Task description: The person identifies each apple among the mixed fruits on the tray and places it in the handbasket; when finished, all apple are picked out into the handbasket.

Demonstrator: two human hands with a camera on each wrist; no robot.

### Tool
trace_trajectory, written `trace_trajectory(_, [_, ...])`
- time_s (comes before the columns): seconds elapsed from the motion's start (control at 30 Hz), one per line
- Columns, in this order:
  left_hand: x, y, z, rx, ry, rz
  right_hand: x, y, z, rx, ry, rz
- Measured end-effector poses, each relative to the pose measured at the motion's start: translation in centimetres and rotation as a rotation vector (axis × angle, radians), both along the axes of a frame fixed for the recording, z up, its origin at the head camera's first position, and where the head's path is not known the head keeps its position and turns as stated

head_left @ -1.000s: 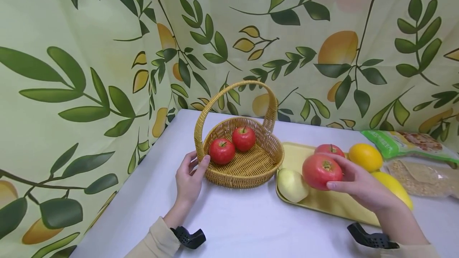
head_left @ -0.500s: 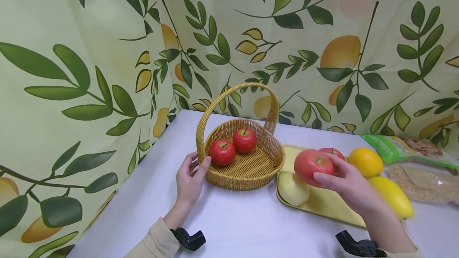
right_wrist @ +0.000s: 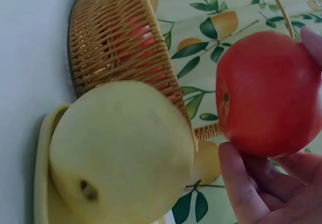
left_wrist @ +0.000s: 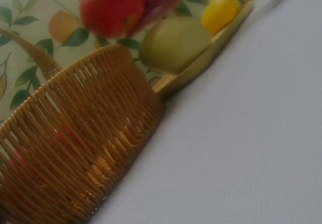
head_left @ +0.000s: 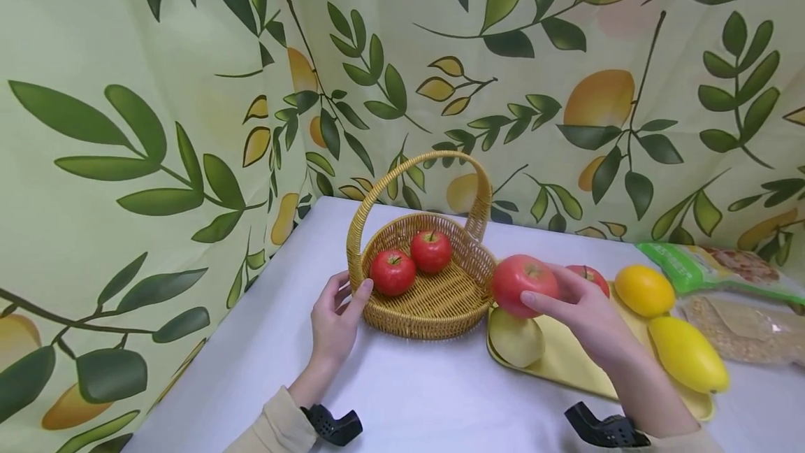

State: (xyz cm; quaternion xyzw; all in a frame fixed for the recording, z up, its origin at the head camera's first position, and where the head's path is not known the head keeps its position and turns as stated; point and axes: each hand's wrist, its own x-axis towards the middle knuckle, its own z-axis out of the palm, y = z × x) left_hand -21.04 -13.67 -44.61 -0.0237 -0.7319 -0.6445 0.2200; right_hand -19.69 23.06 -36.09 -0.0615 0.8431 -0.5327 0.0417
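My right hand grips a red apple, thumb in front and fingers round the back. The apple hangs above a pale pear and overlaps the basket's right rim in the head view. Two more red apples lie in the left and back part of the wicker basket, whose arched handle stands upright. At the basket's left side my left hand holds the wall by the handle's foot, thumb on the near side. The right wrist view shows the held apple apart from the pear.
A yellow tray right of the basket carries the pear, another red apple, an orange and a yellow mango. A green food bag and a clear bag of grains lie at the far right. Patterned cloth hangs behind.
My right hand has carried the apple leftward from over the tray to the basket's right rim. The left hand keeps its hold on the basket. The head view has shifted slightly.
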Motion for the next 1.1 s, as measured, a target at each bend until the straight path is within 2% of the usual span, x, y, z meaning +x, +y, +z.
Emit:
trace_trajectory(0.23, [0.1, 0.0, 0.1, 0.001, 0.009, -0.005, -0.9, -0.8, 1.0, 0.001, -0.023, 0.023])
trace_trajectory(0.5, [0.2, 0.0, 0.1, 0.011, -0.001, -0.008, -2.1, -1.5, 1.4, 0.021, -0.082, 0.028])
trace_trajectory(0.9, [0.3, 0.1, 0.1, 0.012, -0.011, -0.008, -3.4, -2.8, 1.8, 0.077, -0.1, 0.047])
trace_trajectory(1.1, [0.3, 0.0, 0.1, 0.007, -0.006, -0.005, -4.1, -3.6, 2.1, 0.142, -0.087, 0.071])
